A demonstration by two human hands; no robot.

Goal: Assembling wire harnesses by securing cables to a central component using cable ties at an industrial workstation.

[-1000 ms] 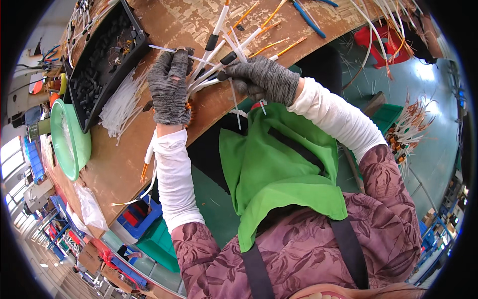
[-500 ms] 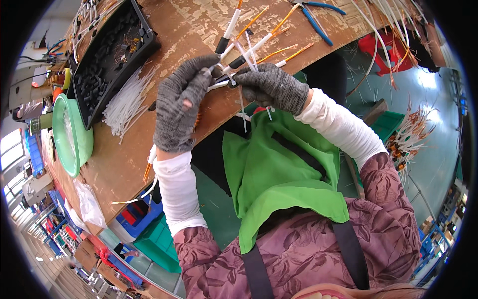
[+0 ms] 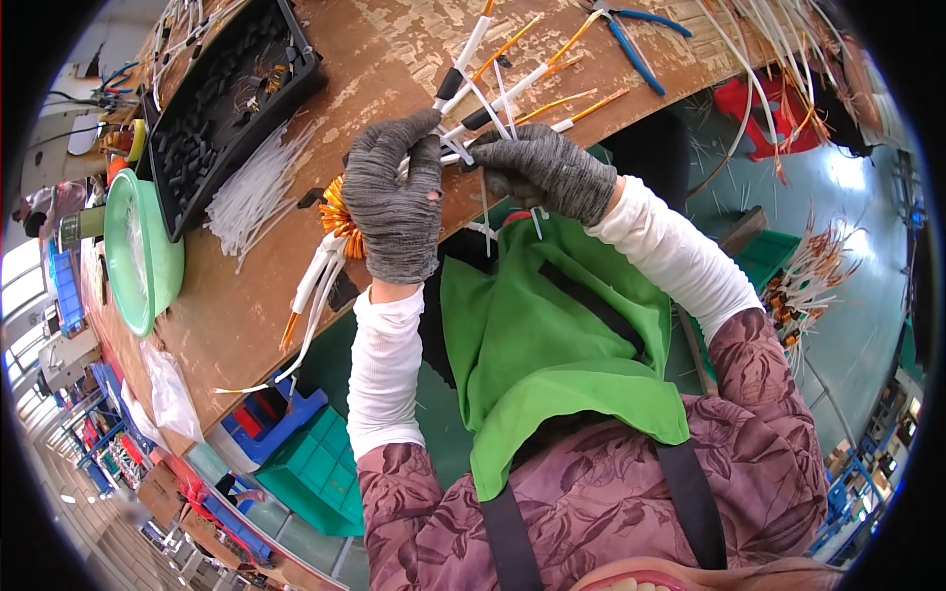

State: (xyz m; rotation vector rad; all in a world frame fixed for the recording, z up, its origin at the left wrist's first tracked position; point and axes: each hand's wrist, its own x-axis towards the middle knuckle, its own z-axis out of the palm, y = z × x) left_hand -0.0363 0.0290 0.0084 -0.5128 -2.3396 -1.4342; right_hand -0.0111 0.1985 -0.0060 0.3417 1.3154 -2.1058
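My left hand [image 3: 399, 192], in a grey knit glove, is closed around white-sleeved wires [image 3: 451, 87] with orange copper ends and black sleeve pieces. A copper-wound coil [image 3: 338, 217] lies at the edge of that hand, with more white-sleeved leads [image 3: 317, 276] hanging toward the table edge. My right hand [image 3: 552, 172], gloved alike, pinches thin translucent cable ties [image 3: 485, 212] beside the left fingertips. Some tie ends stick up across the wires and others dangle below the hand. Where the ties meet the wires is partly hidden by my fingers.
At the left stand a black tray [image 3: 222, 123] of short black sleeves and a pale green bowl [image 3: 148, 258]. Loose cable ties [image 3: 258, 197] lie beside the tray. Blue-handled pliers [image 3: 636, 54] rest at the far edge. Teal bins [image 3: 313, 473] sit below the table.
My left hand has turned and shifted right, closing in on the wires, and the coil beside it has come into sight. My right hand stays nearly in place, pinching the ties.
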